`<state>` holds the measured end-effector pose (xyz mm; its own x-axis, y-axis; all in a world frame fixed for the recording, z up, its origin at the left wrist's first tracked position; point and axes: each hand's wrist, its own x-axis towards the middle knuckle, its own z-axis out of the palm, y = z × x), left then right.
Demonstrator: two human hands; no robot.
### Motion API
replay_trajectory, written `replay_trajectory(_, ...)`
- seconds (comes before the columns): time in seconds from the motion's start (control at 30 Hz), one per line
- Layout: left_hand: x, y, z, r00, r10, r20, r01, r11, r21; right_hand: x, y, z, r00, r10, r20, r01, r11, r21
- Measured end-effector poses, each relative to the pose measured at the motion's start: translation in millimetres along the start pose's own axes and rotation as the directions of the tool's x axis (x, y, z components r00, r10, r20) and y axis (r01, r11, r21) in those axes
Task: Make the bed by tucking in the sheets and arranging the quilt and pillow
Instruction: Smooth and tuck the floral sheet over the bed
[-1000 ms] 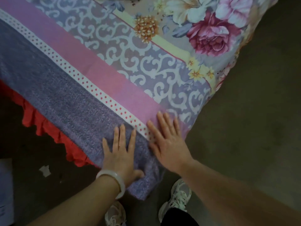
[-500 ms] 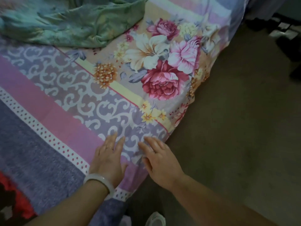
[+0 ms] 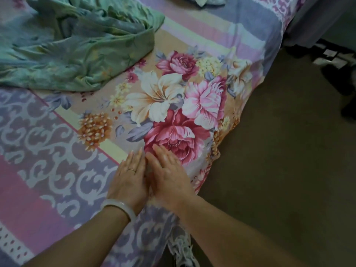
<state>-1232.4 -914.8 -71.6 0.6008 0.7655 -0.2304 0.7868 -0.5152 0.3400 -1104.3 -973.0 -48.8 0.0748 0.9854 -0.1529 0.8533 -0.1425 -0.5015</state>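
1. Bed surface: a cotton sheet printed with purple scrollwork, pink bands and large red, pink and cream flowers (image 3: pixel 57 151) lies spread flat. Its right edge hangs over the side toward the floor.
2. Far left: a crumpled green leaf-print quilt (image 3: pixel 77 45) sits heaped on the sheet, not spread. No pillow can be identified. A scrap of pale fabric at the far edge is too cropped to name.
3. Change: a second ago both hands pressed the speckled purple band at the near corner, slightly apart. Half a second ago they were on the scrollwork, and now they are on the red rose print. They have travelled toward the far end along the right edge and closed together.
4. Judgement: this is a smoothing pass along the side. The sheet near the hands shows no obvious wrinkles. Whether the edge is tucked cannot be seen. The quilt and pillow steps remain.
5. Left hand (image 3: pixel 128 182): palm down on the sheet, fingers straight and together, gripping nothing. It wears a thin ring (image 3: pixel 132 170), with a pale stone bangle (image 3: pixel 120 206) at the wrist.
6. Right hand (image 3: pixel 169 180): just right of the left hand and touching it along the side. Palm down, fingers extended, holding nothing, fingertips on the red rose near the bed's right edge.
7. Near right: a white laced trainer (image 3: pixel 183 251) shows below the hanging sheet. A dull brown floor (image 3: pixel 279 180) lies to the right. Dark items far right are too dim to name.
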Motion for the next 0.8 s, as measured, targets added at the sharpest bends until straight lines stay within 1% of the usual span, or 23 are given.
replay_trajectory(0.07,13.6,8.3,14.0,1.000,-0.001,0.023,0.000,0.998,0.064,16.9,31.1,-0.1,0.998,0.003,-0.064,-0.010,0.994,-0.112)
replay_trajectory(0.1,17.4,15.6,23.4,0.998,0.009,0.062,-0.014,0.996,0.083,21.7,50.6,-1.2,0.997,0.009,-0.071,-0.018,0.991,-0.132)
replay_trajectory(0.13,9.1,24.8,30.4,0.995,0.048,0.084,-0.055,0.995,0.082,13.6,64.3,-1.2,0.998,-0.008,-0.066,-0.001,0.992,-0.128)
replay_trajectory(0.23,-7.2,42.2,44.8,0.965,0.249,0.085,-0.252,0.967,0.036,-21.1,96.7,0.7,0.996,-0.091,0.000,0.090,0.985,-0.147)
replay_trajectory(0.27,-9.3,43.8,44.4,0.937,0.341,0.072,-0.344,0.939,0.024,-32.8,102.2,0.5,0.995,-0.096,0.022,0.098,0.985,-0.143)
replay_trajectory(0.3,-8.4,45.3,43.8,0.894,0.448,0.034,-0.449,0.893,0.024,-41.9,107.7,0.5,0.994,-0.097,0.044,0.102,0.986,-0.134)
replay_trajectory(0.33,-4.6,47.0,40.3,0.854,0.520,-0.002,-0.520,0.854,0.009,-48.5,113.8,-2.1,0.994,-0.093,0.056,0.099,0.988,-0.118)
replay_trajectory(0.37,4.8,50.2,34.0,0.845,0.534,-0.013,-0.535,0.845,-0.024,-48.8,123.3,-7.6,0.994,-0.096,0.052,0.102,0.986,-0.129)
replay_trajectory(0.4,12.9,53.3,27.2,0.851,0.525,-0.014,-0.525,0.849,-0.068,-47.5,131.1,-12.8,0.996,-0.088,0.027,0.091,0.983,-0.156)
replay_trajectory(0.47,32.0,62.7,19.0,0.885,0.464,-0.021,-0.464,0.879,-0.113,-35.7,147.6,-28.3,0.998,-0.033,-0.050,0.022,0.979,-0.205)
replay_trajectory(0.53,48.7,75.8,13.0,0.891,0.453,-0.012,-0.452,0.886,-0.106,-17.0,164.3,-46.4,0.992,0.035,-0.121,-0.063,0.969,-0.238)
replay_trajectory(0.63,65.2,101.5,12.7,0.856,0.516,0.005,-0.516,0.856,-0.036,15.6,193.7,-75.3,0.987,0.087,-0.135,-0.127,0.939,-0.321)
replay_trajectory(0.7,67.0,119.6,15.9,0.832,0.548,0.082,-0.544,0.836,-0.071,34.5,216.0,-92.3,0.989,0.102,-0.111,-0.136,0.924,-0.357)
replay_trajectory(0.73,68.3,128.6,18.5,0.826,0.546,0.145,-0.538,0.838,-0.089,46.7,226.3,-102.0,0.992,0.098,-0.080,-0.121,0.918,-0.378)
replay_trajectory(0.77,67.8,135.4,20.9,0.802,0.553,0.225,-0.545,0.832,-0.099,54.9,233.5,-108.6,0.994,0.090,-0.056,-0.105,0.913,-0.394)
replay_trajectory(0.8,70.5,143.2,23.7,0.809,0.519,0.276,-0.518,0.852,-0.082,67.7,242.2,-117.8,0.998,0.056,-0.033,-0.065,0.914,-0.400)
